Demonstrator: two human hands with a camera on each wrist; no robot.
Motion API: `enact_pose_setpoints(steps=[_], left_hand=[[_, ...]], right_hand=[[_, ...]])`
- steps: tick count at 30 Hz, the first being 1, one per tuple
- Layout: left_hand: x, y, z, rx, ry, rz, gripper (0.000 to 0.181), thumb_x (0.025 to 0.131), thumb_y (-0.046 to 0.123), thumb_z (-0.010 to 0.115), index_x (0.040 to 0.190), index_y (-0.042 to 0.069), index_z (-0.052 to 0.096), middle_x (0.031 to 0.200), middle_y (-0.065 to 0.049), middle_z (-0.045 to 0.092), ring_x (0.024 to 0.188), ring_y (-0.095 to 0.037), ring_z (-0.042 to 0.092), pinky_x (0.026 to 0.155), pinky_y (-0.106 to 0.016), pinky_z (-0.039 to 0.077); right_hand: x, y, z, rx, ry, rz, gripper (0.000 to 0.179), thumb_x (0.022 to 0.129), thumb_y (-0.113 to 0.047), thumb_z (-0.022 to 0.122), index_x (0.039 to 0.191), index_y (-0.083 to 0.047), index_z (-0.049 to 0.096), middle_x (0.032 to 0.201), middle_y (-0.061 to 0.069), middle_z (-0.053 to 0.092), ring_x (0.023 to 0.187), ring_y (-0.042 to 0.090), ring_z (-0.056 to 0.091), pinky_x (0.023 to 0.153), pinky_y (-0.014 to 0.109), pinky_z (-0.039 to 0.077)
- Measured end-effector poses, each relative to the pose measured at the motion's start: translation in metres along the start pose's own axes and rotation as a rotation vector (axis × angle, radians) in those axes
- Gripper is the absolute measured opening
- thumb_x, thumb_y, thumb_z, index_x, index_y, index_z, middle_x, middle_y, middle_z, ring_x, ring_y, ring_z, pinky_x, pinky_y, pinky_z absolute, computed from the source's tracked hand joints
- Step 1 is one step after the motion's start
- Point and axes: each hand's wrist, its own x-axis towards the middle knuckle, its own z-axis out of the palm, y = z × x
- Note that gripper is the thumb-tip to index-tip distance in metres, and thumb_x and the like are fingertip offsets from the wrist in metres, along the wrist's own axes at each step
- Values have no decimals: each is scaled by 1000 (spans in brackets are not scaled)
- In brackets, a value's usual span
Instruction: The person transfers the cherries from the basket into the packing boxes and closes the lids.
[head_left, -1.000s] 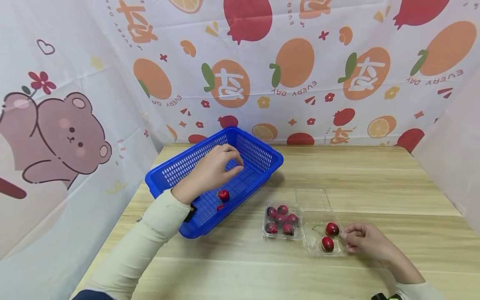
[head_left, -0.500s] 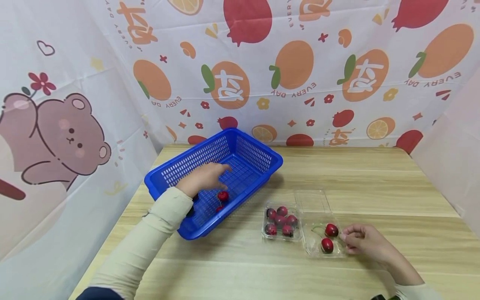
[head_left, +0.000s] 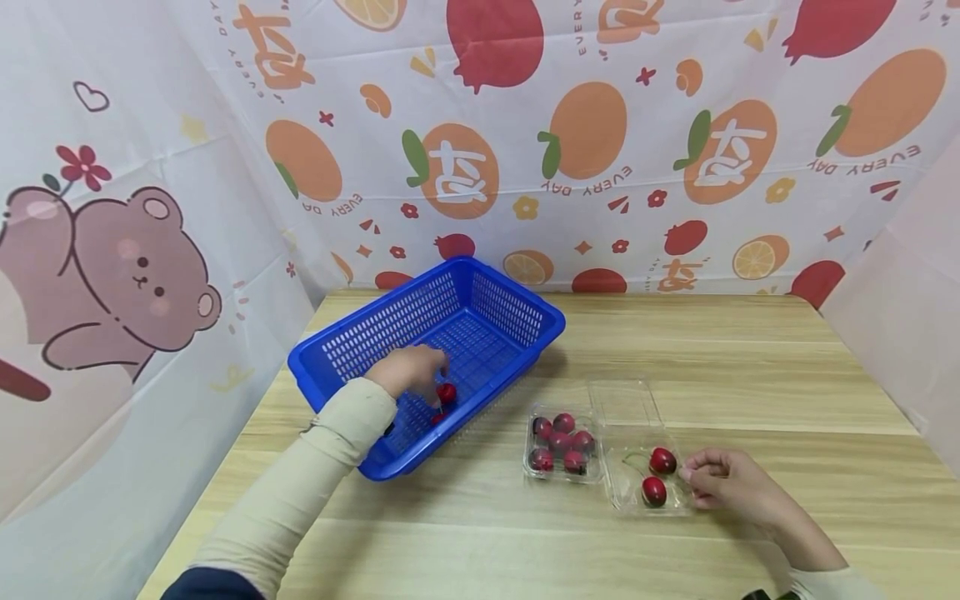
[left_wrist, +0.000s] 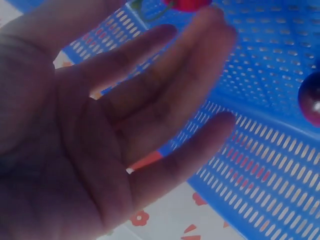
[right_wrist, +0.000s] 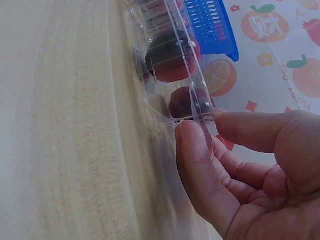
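Note:
In the head view my left hand (head_left: 411, 372) reaches down into the blue plastic basket (head_left: 517, 354), close beside a red cherry (head_left: 447, 392). A second cherry (head_left: 438, 418) lies partly hidden by the basket's near wall. The left wrist view shows loosely bent fingers, the cherry (left_wrist: 190, 4) at their tips and a dark cherry (left_wrist: 311, 97) to the right. My right hand (head_left: 738, 487) pinches the right edge of a clear plastic box (head_left: 622, 500) between thumb and finger. Two cherries (head_left: 654, 491) with stems lie in that box, its clear lid (head_left: 626, 404) folded back behind.
Left of the box stands another clear plastic box (head_left: 531, 468) with several cherries in it. Both boxes and the basket are on a light wooden table (head_left: 465, 542). A fruit-print cloth (head_left: 525, 158) hangs behind, and a bear-print cloth (head_left: 142, 275) at the left.
My left hand has come down from above the basket, toward the near cherries. My right hand stays at the box edge. The cherries in the boxes have not moved.

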Motion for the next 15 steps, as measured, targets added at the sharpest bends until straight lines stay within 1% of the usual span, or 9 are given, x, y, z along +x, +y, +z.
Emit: enact_pose_setpoints(steps=[4, 9, 11, 15], left_hand=[[1, 1, 2, 16, 28, 15, 39, 71, 13, 84, 105, 9, 66, 109, -11, 64, 99, -29, 60, 83, -44, 51], [2, 3, 3, 27, 85, 47, 28, 67, 6, 85, 89, 10, 67, 91, -5, 64, 87, -25, 61, 77, -41, 52], [3, 4, 3, 24, 110, 62, 26, 66, 3, 84, 85, 9, 68, 86, -4, 65, 84, -24, 61, 76, -40, 52], [2, 6, 4, 14, 161, 81, 23, 65, -2, 82, 83, 6, 70, 81, -4, 66, 80, -24, 63, 72, -38, 54]], right_hand=[[0, 0, 0, 2, 2, -1, 35, 94, -11, 58, 112, 18, 49, 90, 11, 60, 78, 17, 62, 71, 30, 57], [0, 0, 0, 1, 0, -4, 36, 94, -10, 58, 112, 19, 49, 90, 12, 60, 78, 17, 62, 71, 30, 57], [0, 0, 0, -1, 1, -6, 36, 94, -10, 58, 112, 19, 49, 90, 12, 60, 78, 17, 62, 71, 30, 57], [0, 0, 1, -7, 3, -8, 36, 94, -11, 59, 112, 19, 50, 90, 12, 60, 78, 17, 62, 71, 30, 57]])
